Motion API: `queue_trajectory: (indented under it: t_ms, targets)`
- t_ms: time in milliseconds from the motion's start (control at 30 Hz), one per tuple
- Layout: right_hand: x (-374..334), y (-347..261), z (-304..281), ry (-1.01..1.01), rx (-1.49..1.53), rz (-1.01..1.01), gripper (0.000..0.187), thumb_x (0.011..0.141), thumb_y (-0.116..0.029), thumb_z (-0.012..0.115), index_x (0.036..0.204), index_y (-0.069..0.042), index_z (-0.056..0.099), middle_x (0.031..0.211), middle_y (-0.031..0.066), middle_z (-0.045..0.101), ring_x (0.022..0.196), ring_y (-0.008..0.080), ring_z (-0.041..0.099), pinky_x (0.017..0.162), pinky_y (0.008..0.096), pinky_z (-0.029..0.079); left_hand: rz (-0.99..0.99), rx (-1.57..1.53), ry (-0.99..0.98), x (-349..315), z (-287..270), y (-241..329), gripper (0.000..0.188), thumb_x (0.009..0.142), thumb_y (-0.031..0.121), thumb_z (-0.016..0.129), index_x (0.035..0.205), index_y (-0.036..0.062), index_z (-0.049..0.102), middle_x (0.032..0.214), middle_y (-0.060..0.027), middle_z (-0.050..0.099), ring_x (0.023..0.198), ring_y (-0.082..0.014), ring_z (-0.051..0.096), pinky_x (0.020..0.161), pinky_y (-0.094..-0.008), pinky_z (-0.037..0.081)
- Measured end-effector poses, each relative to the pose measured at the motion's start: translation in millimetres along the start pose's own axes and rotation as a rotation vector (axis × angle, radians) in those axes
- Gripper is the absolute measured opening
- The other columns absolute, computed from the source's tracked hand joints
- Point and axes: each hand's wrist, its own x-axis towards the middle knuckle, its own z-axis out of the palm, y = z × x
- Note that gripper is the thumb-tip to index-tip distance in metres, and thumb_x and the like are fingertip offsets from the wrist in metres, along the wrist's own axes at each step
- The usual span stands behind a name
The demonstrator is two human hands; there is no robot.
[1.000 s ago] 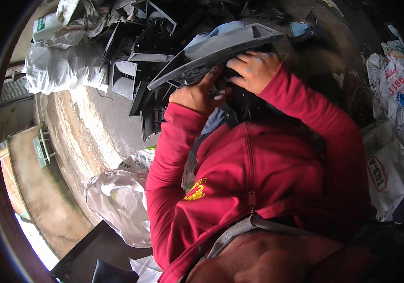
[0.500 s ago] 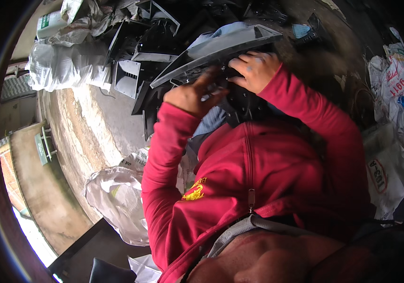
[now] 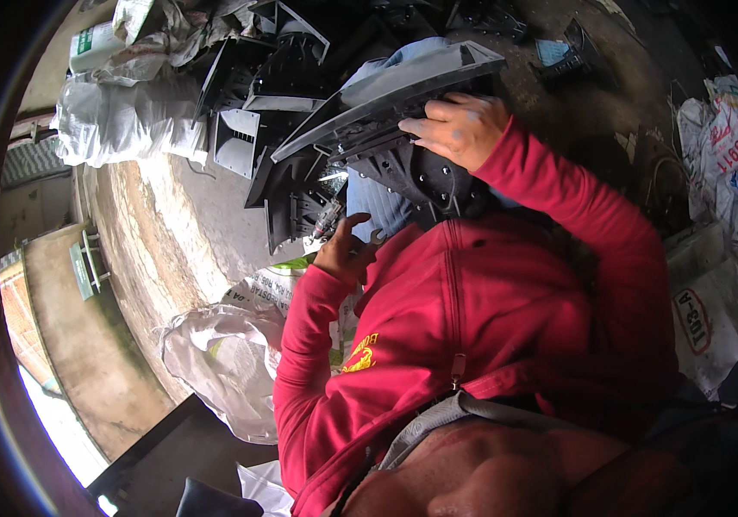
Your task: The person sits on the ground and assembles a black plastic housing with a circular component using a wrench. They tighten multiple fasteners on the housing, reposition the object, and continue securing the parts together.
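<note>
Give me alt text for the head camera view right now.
A red-sleeved right hand touches a large grey-and-black panel; the left hand, lower in view, holds a wrench. Black parts lie heaped beyond, with white sacks at both sides.

The person's left hand [image 3: 340, 258] had come away from the framed panel [image 3: 403, 82] and dropped nearer the body, to the left of the lap. The head of a wrench [image 3: 377, 237] now showed clearly at its fingers, and a slim tool [image 3: 327, 221] had come into sight just beyond them. The black bracket [image 3: 425, 177] and the blue trouser leg [image 3: 373, 202] lay more exposed. The right hand's [image 3: 464, 127] fingers had straightened leftward, and the panel's right corner had shifted slightly left.
</note>
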Motion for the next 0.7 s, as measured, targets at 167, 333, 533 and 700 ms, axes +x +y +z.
queue_trajectory:
  t_ms: [167,333,533,700]
  targets:
    - [1.4,-0.8,0.8,0.039,-0.044,0.059,0.034,0.070,-0.028,0.078,0.102,-0.020,0.070,0.082,-0.0015,0.059,0.071,0.0190,0.063,0.061,0.0317,0.053,-0.108,-0.841,0.029,23.4,21.7,-46.4,0.026,0.096,0.014,0.054,0.121,0.0106,0.050,0.077,-0.0081,0.061,0.051,-0.0183,0.061,0.040,-0.0278,0.048]
    - [4.6,-4.8,-1.0,-0.026,-0.060,-0.007,0.036,0.068,-0.031,0.079,0.101,-0.018,0.069,0.082,-0.0010,0.058,0.071,0.0197,0.063,0.062,0.0316,0.054,-0.275,-1.058,-0.125,39.6,32.4,-68.1,0.030,0.097,0.021,0.051,0.124,0.0078,0.052,0.089,-0.0069,0.063,0.065,-0.0173,0.064,0.044,-0.0293,0.048]
    - [1.2,-0.4,1.2,-0.008,-0.071,0.022,0.036,0.069,-0.026,0.078,0.103,-0.018,0.069,0.081,-0.0012,0.056,0.070,0.0182,0.061,0.062,0.0305,0.053,-0.359,-1.043,-0.172,37.8,27.8,-69.3,0.026,0.095,0.032,0.056,0.112,0.0124,0.054,0.100,-0.0044,0.062,0.071,-0.0153,0.062,0.049,-0.0291,0.046]
    - [3.7,-1.3,-6.6,-0.026,-0.064,-0.059,0.035,0.070,-0.027,0.078,0.102,-0.018,0.069,0.083,-0.0004,0.057,0.071,0.0186,0.062,0.063,0.0306,0.053,-0.299,-1.148,-0.239,28.7,24.0,-60.4,0.036,0.096,0.033,0.054,0.122,0.0075,0.051,0.104,-0.0076,0.062,0.082,-0.0188,0.066,0.054,-0.0296,0.050]
